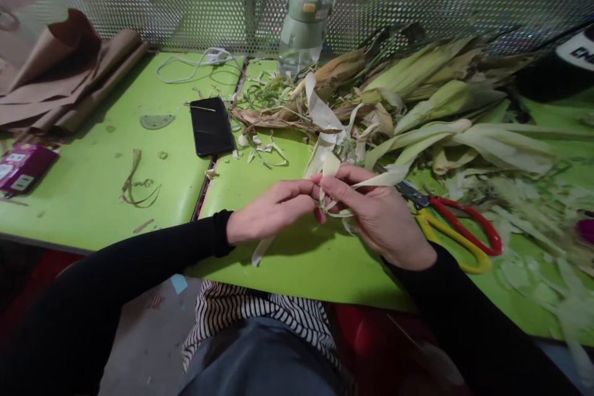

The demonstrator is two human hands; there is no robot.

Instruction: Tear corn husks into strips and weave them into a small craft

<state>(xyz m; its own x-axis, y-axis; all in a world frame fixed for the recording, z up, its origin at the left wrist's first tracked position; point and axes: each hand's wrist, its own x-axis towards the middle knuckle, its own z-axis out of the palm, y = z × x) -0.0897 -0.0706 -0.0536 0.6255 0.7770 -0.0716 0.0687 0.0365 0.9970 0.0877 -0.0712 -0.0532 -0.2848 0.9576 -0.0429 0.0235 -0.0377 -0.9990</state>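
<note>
My left hand (269, 213) and my right hand (380, 213) meet above the green table (93, 192), both pinching pale corn husk strips (325, 164). The strips fold up between my fingertips, and one end hangs down under my left hand. Red nails show on my right hand. Just behind my hands lies a heap of corn husks (431, 105), green and dried. Both arms wear black sleeves.
Red and yellow scissors (457, 229) lie right of my right hand. A black phone (211, 125) rests left of centre, a white cable (195, 65) behind it. A green water bottle (309, 12) stands at the mesh back wall. Brown paper (65, 74) and a purple packet (23, 165) sit far left.
</note>
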